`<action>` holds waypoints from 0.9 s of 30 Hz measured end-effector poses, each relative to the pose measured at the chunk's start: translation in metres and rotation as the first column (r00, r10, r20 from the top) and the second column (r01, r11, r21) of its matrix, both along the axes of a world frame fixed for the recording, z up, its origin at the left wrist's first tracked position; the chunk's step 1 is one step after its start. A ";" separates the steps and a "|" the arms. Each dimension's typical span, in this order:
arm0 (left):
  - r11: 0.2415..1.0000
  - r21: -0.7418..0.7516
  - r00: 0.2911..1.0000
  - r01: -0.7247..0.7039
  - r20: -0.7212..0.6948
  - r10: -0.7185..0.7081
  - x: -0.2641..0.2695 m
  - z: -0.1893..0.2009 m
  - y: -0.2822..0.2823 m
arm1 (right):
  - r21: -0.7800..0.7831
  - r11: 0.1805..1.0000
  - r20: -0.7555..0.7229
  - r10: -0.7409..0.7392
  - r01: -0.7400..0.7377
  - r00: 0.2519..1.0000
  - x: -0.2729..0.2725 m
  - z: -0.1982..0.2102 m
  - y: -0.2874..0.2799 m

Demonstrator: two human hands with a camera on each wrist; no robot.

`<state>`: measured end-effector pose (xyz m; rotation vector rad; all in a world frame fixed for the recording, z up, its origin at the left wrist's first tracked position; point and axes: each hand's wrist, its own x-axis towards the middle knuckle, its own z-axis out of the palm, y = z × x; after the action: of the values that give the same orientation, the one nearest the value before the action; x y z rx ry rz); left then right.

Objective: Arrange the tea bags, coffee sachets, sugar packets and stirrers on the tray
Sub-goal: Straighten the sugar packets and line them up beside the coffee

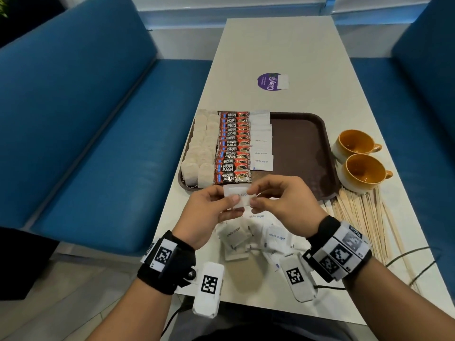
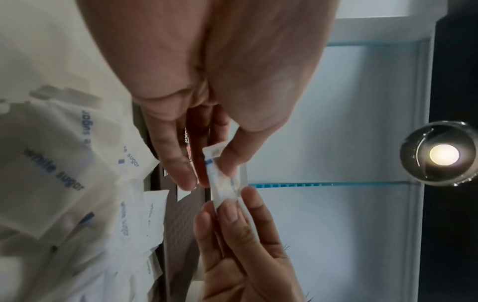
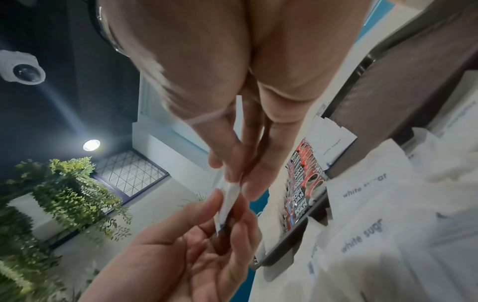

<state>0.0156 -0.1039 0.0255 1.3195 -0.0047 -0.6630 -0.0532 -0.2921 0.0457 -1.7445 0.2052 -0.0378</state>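
Both hands hold one white sugar packet (image 1: 240, 196) above the table, just in front of the brown tray (image 1: 298, 143). My left hand (image 1: 221, 200) pinches its left end and my right hand (image 1: 261, 195) pinches its right end. The same sugar packet (image 2: 225, 181) (image 3: 229, 200) shows edge-on between thumbs and fingers in both wrist views. On the tray lie rows of tea bags (image 1: 200, 148), red coffee sachets (image 1: 234, 146) and sugar packets (image 1: 262, 141). Loose sugar packets (image 1: 256, 237) are heaped under my hands. Wooden stirrers (image 1: 364, 217) lie fanned out on the table to the right.
Two orange-lined cups (image 1: 359, 158) stand right of the tray, touching it. A purple round sticker (image 1: 270, 81) lies farther back on the white table (image 1: 283, 45). Blue bench seats (image 1: 86, 119) flank the table. A thin cable (image 1: 406, 257) crosses the near right corner.
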 end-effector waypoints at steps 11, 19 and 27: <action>0.949 0.314 0.901 0.021 0.405 -0.154 0.036 -0.003 -0.016 | 0.008 0.994 -0.071 -0.110 0.111 0.991 0.022 -0.006 -0.028; 0.670 0.742 0.573 0.003 0.548 -0.610 0.071 -0.008 -0.039 | -0.057 0.983 -0.186 -0.181 0.173 0.966 0.064 -0.030 -0.063; 0.296 0.954 0.355 0.050 0.260 -0.898 0.078 -0.015 -0.057 | -0.145 0.975 -0.293 -0.204 0.168 0.934 0.096 -0.044 -0.075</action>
<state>0.0931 -0.1612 0.0101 2.6268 -1.1773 -0.5835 0.0430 -0.3668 0.0018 -1.8389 0.6076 0.0852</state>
